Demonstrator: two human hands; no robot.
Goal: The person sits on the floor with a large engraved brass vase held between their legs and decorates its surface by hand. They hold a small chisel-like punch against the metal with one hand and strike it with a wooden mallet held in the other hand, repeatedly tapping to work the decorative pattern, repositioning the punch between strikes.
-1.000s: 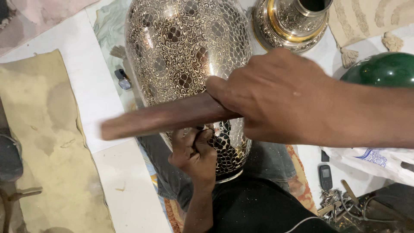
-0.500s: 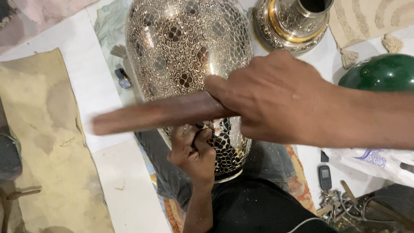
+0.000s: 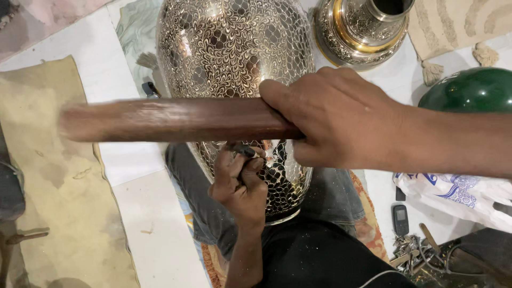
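We note the right hand (image 3: pixel 341 120) clenched around the thick end of a brown wooden stick (image 3: pixel 170 120), which lies level across the front of the large engraved metal vase (image 3: pixel 234 64). Against the frames from 1 s and 0.5 s ago, the stick's free end has swung from a downward-left tilt to nearly horizontal, and it is blurred now, so we judge it to be in mid-stroke; the work on the vase looks ongoing rather than finished. The left hand (image 3: pixel 240 184) has kept its place below the stick, its fingers (image 3: pixel 250 165) pinched on a small dark tool (image 3: pixel 242 150) whose tip sits against the vase wall; the exact contact point is hidden by the stick. The vase itself has not shifted: it lies tilted over the person's lap, base toward the body, over blue trousers (image 3: pixel 330 197). No bench is involved; everything rests on the white floor (image 3: pixel 144 213). Packages and labels: 1 white plastic bag with blue print (image 3: pixel 453 192) lies at right, under the right forearm, crumpled and flat. A small dark phone (image 3: pixel 401 220) lies just below it, beside a heap of metal tools (image 3: pixel 421 250). Also noted: a second, smaller metal vessel (image 3: pixel 362 32) at top, a green rounded object (image 3: pixel 474 90) at right, and a tan cloth (image 3: pixel 48 176) at left.
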